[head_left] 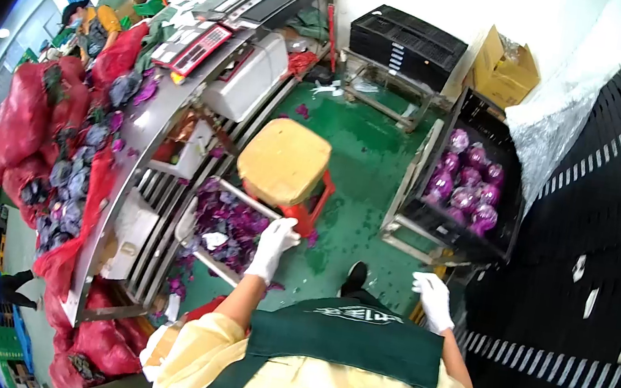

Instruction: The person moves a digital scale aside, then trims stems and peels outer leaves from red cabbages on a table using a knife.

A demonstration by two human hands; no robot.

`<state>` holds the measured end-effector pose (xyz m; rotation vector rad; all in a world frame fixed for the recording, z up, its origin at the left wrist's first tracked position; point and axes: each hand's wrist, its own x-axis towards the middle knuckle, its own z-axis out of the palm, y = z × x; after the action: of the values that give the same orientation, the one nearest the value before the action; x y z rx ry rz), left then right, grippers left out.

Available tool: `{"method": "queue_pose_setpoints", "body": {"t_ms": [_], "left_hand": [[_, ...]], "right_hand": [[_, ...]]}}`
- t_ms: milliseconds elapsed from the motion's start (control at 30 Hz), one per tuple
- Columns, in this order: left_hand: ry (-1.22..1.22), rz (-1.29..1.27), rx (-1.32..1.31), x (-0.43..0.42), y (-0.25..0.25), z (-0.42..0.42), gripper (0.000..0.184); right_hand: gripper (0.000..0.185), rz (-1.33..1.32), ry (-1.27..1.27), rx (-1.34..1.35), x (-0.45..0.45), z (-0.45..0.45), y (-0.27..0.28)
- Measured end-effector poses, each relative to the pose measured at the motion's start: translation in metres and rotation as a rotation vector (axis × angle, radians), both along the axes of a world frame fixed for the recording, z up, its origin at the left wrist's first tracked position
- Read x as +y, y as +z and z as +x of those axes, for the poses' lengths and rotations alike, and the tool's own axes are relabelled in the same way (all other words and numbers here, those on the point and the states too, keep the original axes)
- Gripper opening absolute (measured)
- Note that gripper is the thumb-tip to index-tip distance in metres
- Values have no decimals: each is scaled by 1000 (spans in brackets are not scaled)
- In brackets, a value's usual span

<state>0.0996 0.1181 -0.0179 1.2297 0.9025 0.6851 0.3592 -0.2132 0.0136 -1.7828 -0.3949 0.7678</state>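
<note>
My left hand [272, 249], in a white glove, is in front of a stool with a worn yellow padded top [284, 160] and red legs. Its fingers are loosely extended, with nothing visible in them. Beside it is a pale-rimmed bin [218, 269] full of purple cabbage leaves [231, 219]. My right hand [434, 300], also gloved, hangs open to the right of my dark green apron [346, 338]. Closest to it is the low metal stand under a black crate [503, 191] holding several wrapped purple cabbages [466, 186].
A steel bench [148, 119] at left carries a red-framed scale [202, 49]. Red mesh sacks [24, 110] and cabbages lie beyond it. Black crates stand stacked at right [580, 256] and at the back [407, 45], near a cardboard box [502, 70]. Another person [98, 25] is far left.
</note>
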Motion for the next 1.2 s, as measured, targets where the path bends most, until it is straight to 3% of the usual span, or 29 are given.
{"method": "queue_pose_setpoints", "body": {"t_ms": [67,100,167,200,233,267,300,333,367,400,433,500,533,600,633,700,733,767,900,967,1033,1067,1133,1167,1200], "left_hand": [[53,-252,67,-23,-67,6,28],[138,-532,182,-19,-55,-12,35],[144,-658,500,-51,-45,-75,47],[184,-600,402,-16,-33,-31,40],[199,-466,192,54,-1,55,33],[287,-550,334,33,-6,35,33],[327,-551,357,48,-6,35,34],[299,-459,216,109,28,91,35],[324,-562,271,71,3,76,35],[307,-527,245,84,-24,69,35],[332,-499,311,125,2,75,35],[357,-595,360,137,-46,106,37],[338,-476,297,191,-17,114,37],[324,-543,273,195,-54,154,37],[333,-482,266,238,-31,156,37],[280,-537,254,267,-49,196,36],[306,-468,279,313,-8,185,35],[297,-465,185,315,-22,219,35],[337,-380,163,380,-17,266,35],[420,-548,198,393,-59,306,36],[500,-585,142,416,-68,313,36],[574,-515,52,431,-58,330,37],[638,-469,75,427,-33,306,34],[713,-439,-17,438,-5,335,32],[724,-486,-3,437,-11,323,27]], "right_hand": [[19,-78,124,-51,17,48,16],[20,-58,199,-65,47,54,11],[24,-73,302,15,98,38,21],[24,-26,326,6,142,86,24],[24,87,345,-124,207,161,74],[24,-16,442,-288,208,157,60],[24,-16,465,-260,228,169,46],[24,37,431,-394,271,218,94],[24,-76,466,-309,244,214,44],[24,-62,411,-284,250,219,17],[22,8,386,-239,283,220,25],[20,-95,247,-103,259,251,-5],[19,0,197,-77,286,251,1],[20,-140,195,-46,283,292,-9],[19,-64,191,-57,312,291,-7],[19,-121,135,-4,326,327,-5],[19,-26,131,-10,364,316,-5],[19,-92,134,-4,362,350,-10],[19,-73,233,-42,462,407,21],[18,-125,298,-165,461,468,-1],[19,-80,329,-84,505,505,-36],[20,-58,454,-131,561,537,-15],[21,27,523,-90,584,496,-24],[21,58,647,-133,646,527,31],[20,33,646,-100,646,509,30]]}}
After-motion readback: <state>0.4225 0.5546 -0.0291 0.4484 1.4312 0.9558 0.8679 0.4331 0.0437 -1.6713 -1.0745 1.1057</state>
